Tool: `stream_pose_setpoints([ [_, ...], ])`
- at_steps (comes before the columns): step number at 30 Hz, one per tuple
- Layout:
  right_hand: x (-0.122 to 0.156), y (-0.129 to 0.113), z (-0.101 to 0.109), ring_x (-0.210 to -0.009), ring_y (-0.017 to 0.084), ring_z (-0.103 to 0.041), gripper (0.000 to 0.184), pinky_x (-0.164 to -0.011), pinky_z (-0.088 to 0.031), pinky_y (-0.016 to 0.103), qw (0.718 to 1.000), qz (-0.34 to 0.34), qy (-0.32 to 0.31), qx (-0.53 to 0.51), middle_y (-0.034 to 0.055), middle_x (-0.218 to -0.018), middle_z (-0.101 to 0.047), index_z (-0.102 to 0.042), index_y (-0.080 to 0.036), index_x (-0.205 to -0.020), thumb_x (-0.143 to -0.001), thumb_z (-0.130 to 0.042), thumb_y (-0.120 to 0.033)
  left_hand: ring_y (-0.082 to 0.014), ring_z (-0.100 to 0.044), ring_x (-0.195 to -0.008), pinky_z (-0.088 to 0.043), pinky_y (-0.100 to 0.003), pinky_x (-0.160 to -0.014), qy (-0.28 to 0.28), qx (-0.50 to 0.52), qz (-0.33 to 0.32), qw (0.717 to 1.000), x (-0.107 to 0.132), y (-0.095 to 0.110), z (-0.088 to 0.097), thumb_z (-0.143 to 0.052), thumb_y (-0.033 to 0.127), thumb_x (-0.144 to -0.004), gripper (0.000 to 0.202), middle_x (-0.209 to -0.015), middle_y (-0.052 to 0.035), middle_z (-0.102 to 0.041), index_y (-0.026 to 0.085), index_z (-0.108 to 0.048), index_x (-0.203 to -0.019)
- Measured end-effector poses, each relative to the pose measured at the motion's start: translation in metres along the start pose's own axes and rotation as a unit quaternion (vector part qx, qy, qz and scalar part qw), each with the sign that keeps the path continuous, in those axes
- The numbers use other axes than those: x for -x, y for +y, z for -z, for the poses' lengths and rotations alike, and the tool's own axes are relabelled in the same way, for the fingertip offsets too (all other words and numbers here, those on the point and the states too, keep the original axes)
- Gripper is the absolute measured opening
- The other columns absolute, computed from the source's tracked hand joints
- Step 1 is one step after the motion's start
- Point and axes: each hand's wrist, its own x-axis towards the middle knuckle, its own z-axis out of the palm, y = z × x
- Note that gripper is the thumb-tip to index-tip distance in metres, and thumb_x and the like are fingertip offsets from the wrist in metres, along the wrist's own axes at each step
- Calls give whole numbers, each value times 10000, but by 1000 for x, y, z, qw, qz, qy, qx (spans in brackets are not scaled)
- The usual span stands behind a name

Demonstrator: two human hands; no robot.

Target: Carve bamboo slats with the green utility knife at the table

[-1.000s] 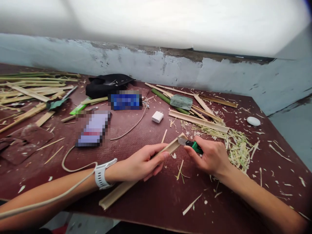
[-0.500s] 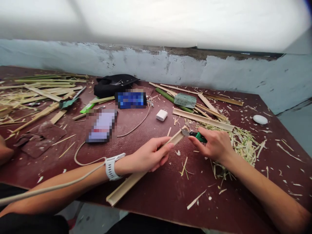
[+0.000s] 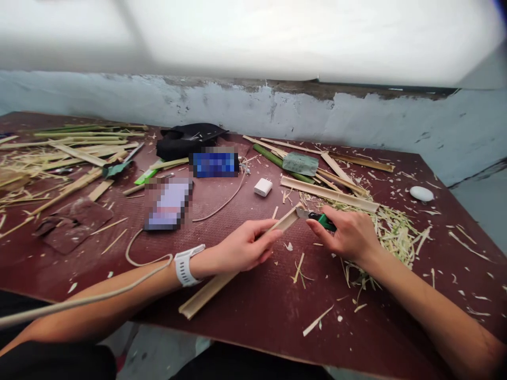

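Observation:
My left hand [image 3: 243, 247] is closed round a long pale bamboo strip [image 3: 206, 294] that slants from near the table's front edge up to the right. A white watch sits on that wrist. My right hand [image 3: 348, 236] grips a green-handled knife [image 3: 319, 218], its blade touching the strip's far end. Both hands hover just above the dark red table [image 3: 253, 322].
A heap of bamboo shavings [image 3: 392, 232] lies right of my right hand. Split bamboo strips [image 3: 328, 192] and a green cloth [image 3: 300, 163] lie behind. A white charger [image 3: 263, 187], a phone [image 3: 168, 203], a cable, a black bag [image 3: 190, 138] and more bamboo [image 3: 59, 158] fill the left.
The view has shifted a little, so everything sits slightly higher and further right. Both hands keep their hold, with the blade still at the strip's end.

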Motion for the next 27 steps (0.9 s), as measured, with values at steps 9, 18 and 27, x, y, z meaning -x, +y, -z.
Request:
stream_pose_setpoints([
  [9,-1,-1,0,-450,163,-539,555,-512,-209,274,1000,-2,-2,-17,36,-518,-598,-553,-201,-711,-986,-412,-661,-32,-392,-314,-263,-95,-285,11,-27,-3,1000,0,-1,3,-523,522,-1014,375,-537,83,-514,160,-578,-1095],
  [18,4,-12,6,-446,158,-550,547,-510,-229,275,998,-6,-8,-57,24,-508,-588,-535,-204,-702,-997,-405,-646,-43,-403,-315,-251,-103,-294,-39,-27,17,999,2,-2,8,-496,527,-1024,411,-546,66,-555,165,-574,-1203],
  [27,3,-11,4,-446,152,-535,524,-493,-210,281,1000,18,19,-12,20,-527,-588,-559,-202,-698,-966,-474,-644,-49,-440,-337,-283,-113,-317,-30,-41,4,999,6,-3,2,-476,520,-1034,437,-580,50,-598,166,-551,-1279],
])
